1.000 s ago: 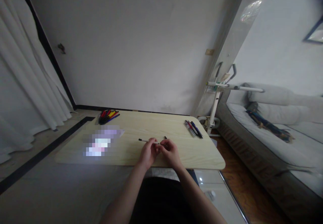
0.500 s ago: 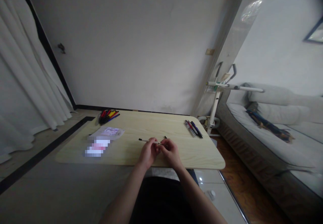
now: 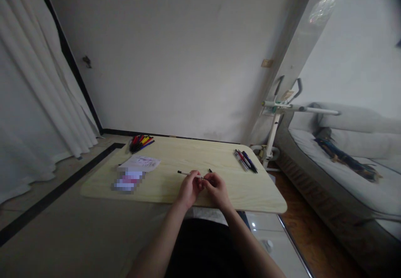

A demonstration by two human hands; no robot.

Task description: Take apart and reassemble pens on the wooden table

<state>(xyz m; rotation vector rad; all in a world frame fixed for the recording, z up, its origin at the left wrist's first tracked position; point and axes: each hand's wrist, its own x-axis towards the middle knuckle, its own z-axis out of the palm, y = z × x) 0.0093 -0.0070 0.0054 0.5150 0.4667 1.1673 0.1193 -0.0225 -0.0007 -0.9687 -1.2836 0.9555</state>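
Note:
A white pen (image 3: 187,173) with a black end points to the left out of my left hand (image 3: 189,189), whose fingers are closed around its shaft. Fingertips to fingertips with it, my right hand (image 3: 218,189) pinches something dark and thin at the pen's other end. A short black tip (image 3: 210,170) sticks up behind the right hand's fingers; whether it belongs to the same dark thing is hidden. Both hands are just above the front part of the pale wooden table (image 3: 175,152).
Several coloured pens (image 3: 141,142) lie bunched at the table's back left. In front of them are a clear plastic packet (image 3: 144,162) and a blurred-out flat object (image 3: 129,180). Several more pens (image 3: 245,161) lie at the back right. A grey sofa (image 3: 344,178) stands to the right.
The whole view has shifted slightly, so everything appears a little farther right. Both hands keep the same hold, close together at the pen.

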